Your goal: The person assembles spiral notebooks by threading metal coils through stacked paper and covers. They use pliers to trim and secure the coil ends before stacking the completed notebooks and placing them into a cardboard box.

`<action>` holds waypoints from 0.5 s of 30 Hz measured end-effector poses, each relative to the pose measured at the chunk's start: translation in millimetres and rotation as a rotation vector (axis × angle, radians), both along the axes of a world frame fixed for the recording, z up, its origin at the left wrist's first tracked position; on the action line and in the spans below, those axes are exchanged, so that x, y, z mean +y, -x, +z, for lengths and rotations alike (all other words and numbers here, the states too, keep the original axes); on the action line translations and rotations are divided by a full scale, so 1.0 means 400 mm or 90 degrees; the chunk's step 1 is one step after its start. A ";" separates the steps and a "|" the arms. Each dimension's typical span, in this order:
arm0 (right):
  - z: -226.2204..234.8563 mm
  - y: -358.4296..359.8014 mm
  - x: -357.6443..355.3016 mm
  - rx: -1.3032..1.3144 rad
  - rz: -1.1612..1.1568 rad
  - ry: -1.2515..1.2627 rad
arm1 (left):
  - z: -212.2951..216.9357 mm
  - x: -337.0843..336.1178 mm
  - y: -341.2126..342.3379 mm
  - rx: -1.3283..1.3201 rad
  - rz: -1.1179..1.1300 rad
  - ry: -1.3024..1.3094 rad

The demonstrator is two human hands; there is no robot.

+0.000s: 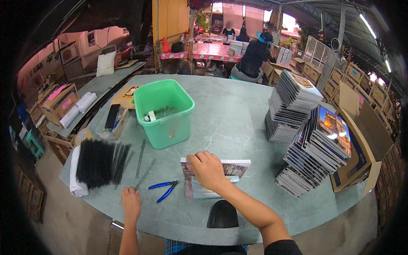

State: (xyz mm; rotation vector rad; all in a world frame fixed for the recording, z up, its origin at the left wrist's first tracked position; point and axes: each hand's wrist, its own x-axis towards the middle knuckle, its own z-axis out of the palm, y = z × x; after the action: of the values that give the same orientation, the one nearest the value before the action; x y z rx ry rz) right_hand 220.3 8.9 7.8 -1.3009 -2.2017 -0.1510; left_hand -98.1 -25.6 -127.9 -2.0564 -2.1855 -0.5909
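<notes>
My right hand (207, 171) is closed on the upper left edge of a book (238, 168), which has a row of holes or loops along its top edge. A pale blue-and-white part (204, 189) shows below my wrist. My left hand (130, 202) rests on the table at the lower end of a loose black spiral binding coil (145, 173), its fingers bent and seemingly pinching it. Another coil (140, 158) lies just beyond. Between my hands sit blue-handled pliers (165, 189), jaws toward the book. A dense bundle of black coils (97, 162) lies at the left.
A green bin (170, 127) with small black bits inside stands at the far left of the table (229, 100). Two tall book stacks (293, 106) and an open cardboard box (357, 157) are on the right. A black object (223, 214) lies near the front edge. People sit farther back.
</notes>
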 end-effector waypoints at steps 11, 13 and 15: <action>-0.045 -0.051 -0.085 -0.022 0.260 -0.309 | 0.252 0.003 -0.019 -0.452 -0.027 -0.282; -0.050 -0.025 -0.080 -0.035 0.202 -0.229 | 0.336 0.009 -0.024 -0.380 -0.101 -0.458; -0.021 0.013 -0.077 -0.047 0.091 -0.118 | 0.407 0.035 -0.080 -0.411 -0.134 -0.523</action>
State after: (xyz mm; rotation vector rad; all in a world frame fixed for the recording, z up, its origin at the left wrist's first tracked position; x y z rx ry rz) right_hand 215.2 -22.0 -0.5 -1.0495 -2.2732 -0.3454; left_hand -66.1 -11.7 34.8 -1.7395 -1.4662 -1.9890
